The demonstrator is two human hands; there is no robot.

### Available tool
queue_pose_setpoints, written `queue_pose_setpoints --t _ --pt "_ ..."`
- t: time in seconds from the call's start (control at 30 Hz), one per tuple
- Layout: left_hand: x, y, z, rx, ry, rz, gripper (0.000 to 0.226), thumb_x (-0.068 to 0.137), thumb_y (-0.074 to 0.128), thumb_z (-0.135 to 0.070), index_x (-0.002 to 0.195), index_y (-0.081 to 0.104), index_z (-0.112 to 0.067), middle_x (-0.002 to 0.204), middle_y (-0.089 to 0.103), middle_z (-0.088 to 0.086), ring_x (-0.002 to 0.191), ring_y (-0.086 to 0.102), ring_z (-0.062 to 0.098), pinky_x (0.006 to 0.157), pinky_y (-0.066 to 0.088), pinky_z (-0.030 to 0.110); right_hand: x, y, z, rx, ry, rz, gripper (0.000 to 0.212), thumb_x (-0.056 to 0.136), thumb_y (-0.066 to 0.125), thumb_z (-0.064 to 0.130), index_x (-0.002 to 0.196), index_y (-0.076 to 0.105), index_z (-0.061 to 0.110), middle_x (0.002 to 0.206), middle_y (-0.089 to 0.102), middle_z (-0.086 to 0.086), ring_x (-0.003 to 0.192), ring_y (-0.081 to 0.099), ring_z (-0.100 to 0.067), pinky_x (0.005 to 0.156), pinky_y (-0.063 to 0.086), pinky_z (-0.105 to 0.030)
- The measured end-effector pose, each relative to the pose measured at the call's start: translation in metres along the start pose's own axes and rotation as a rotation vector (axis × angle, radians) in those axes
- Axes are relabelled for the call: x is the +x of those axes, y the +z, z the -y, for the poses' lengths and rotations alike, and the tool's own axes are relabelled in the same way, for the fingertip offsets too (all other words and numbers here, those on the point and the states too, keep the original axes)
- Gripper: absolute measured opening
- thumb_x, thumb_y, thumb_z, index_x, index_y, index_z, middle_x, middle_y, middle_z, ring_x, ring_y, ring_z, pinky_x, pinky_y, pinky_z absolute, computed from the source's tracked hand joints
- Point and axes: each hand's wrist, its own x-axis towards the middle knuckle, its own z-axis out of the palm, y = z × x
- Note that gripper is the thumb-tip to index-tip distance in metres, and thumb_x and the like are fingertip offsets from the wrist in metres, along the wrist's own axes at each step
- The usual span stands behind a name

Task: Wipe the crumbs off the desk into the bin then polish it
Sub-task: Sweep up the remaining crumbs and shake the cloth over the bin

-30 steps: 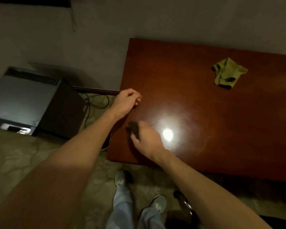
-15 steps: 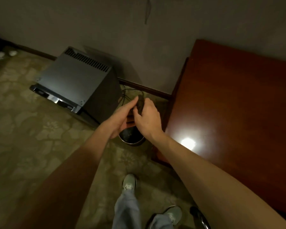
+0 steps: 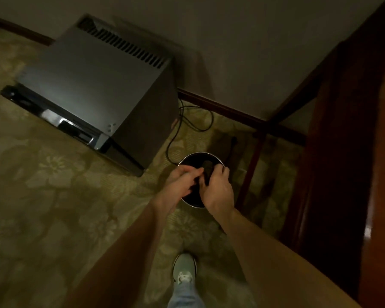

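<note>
Patterned carpet (image 3: pixel 53 196) is trodden by a shoe (image 3: pixel 184 268). Over the bin (image 3: pixel 187 157), a dark cloth (image 3: pixel 207 173) is gripped by the right hand (image 3: pixel 219 190). The left hand (image 3: pixel 179 183) is curled against it, grip unclear. The desk (image 3: pixel 382 152) is glimpsed at right and a grey box (image 3: pixel 93 85) beyond.

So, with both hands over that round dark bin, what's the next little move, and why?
Probably brush the left hand against the small dark wiper gripped in the right hand, letting any crumbs fall. Both hands sit directly above the open, metal-rimmed round bin, so whatever drops should land inside.
</note>
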Motion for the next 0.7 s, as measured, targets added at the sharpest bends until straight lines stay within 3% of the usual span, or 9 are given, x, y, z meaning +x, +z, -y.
queue_pose_setpoints --t 0.13,0.33,0.43,0.5,0.63,0.7 --pt "0.062 0.003 0.033 0.075 -0.065 0.080 0.031 0.100 0.070 -0.033 0.127 0.065 -0.018 0.118 0.070 0.004 0.104 0.066 0.013 0.092 0.057 0.033 0.041 0.058 -0.025 0.118 0.127 0.043 0.051 0.105 0.059 0.024 0.145 0.036 0.003 0.149 0.034 -0.017 0.123 0.057 -0.037 0.093 0.050 -0.040" --pt "0.125 0.002 0.091 -0.001 -0.125 0.037 0.035 0.099 0.070 -0.039 0.127 0.066 -0.018 0.119 0.073 0.010 0.108 0.072 0.023 0.101 0.059 0.041 0.068 0.105 -0.053 0.236 0.222 0.109 0.056 0.094 0.075 0.017 0.140 0.045 0.007 0.141 0.040 -0.011 0.127 0.053 -0.030 0.104 0.048 -0.035" --pt "0.141 0.008 0.106 -0.091 -0.124 -0.044 0.010 0.103 0.066 -0.027 0.106 0.069 -0.017 0.108 0.073 0.010 0.093 0.071 0.019 0.094 0.061 0.040 0.071 0.111 -0.068 0.278 0.218 0.096 0.062 0.084 0.085 0.021 0.134 0.050 0.010 0.132 0.049 -0.008 0.122 0.057 -0.026 0.100 0.053 -0.035" --pt "0.150 0.012 0.112 -0.147 -0.127 -0.102 0.009 0.107 0.060 -0.017 0.101 0.066 -0.014 0.112 0.070 0.015 0.089 0.068 0.020 0.089 0.061 0.042 0.072 0.112 -0.075 0.315 0.256 0.069 0.064 0.081 0.089 0.028 0.132 0.055 0.011 0.129 0.056 -0.008 0.117 0.060 -0.024 0.094 0.055 -0.032" --pt "0.159 0.013 0.117 -0.205 -0.156 -0.163 0.027 0.110 0.052 -0.012 0.135 0.059 -0.006 0.133 0.064 0.020 0.121 0.065 0.035 0.080 0.058 0.038 0.077 0.113 -0.089 0.255 0.247 -0.006 0.035 0.089 0.083 0.021 0.118 0.067 0.008 0.123 0.065 -0.011 0.113 0.064 -0.024 0.088 0.049 -0.026" --pt "0.164 0.012 0.117 -0.226 -0.151 -0.201 0.031 0.108 0.051 -0.005 0.139 0.056 -0.007 0.133 0.062 0.018 0.121 0.063 0.033 0.070 0.057 0.031 0.079 0.110 -0.091 0.219 0.203 -0.029 0.021 0.093 0.077 0.015 0.110 0.069 0.006 0.121 0.060 -0.009 0.102 0.060 -0.019 0.084 0.044 -0.019"
